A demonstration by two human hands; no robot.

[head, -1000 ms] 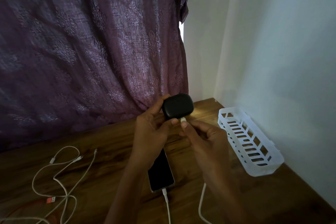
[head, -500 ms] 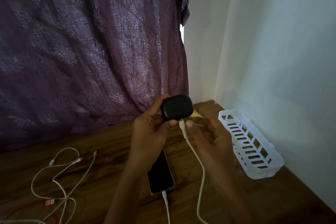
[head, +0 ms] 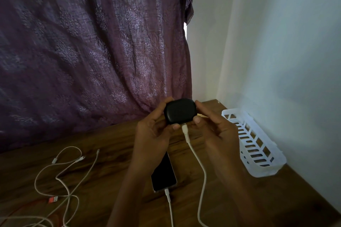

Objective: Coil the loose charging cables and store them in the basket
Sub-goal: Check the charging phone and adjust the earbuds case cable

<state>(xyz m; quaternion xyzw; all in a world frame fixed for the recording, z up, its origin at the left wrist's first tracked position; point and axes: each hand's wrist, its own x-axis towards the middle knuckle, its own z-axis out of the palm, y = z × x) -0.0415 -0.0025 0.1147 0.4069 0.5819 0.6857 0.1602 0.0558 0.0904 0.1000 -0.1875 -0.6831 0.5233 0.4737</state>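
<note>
Left hand (head: pixel 153 131) and right hand (head: pixel 215 127) are both gripping a black earbud case (head: pixel 179 113), a white charging cable (head: pixel 195 158) hanging below it toward the bench (head: pixel 110 153).

Above a dark wooden table (head: pixel 110 143), the left hand (head: pixel 153 134) and the right hand (head: pixel 214 129) are gripping a rounded black plastic case (head: pixel 179 111) from either side, and a white charging cable (head: pixel 195 158) is hanging from its underside. A black-screened phone (head: pixel 163 175) is lying below with a second white cable (head: pixel 170 208) plugged in, a tangle of loose white cables (head: pixel 60 180) is sprawling at the left, and a white slotted plastic basket (head: pixel 265 170) is sitting at the right.
</note>
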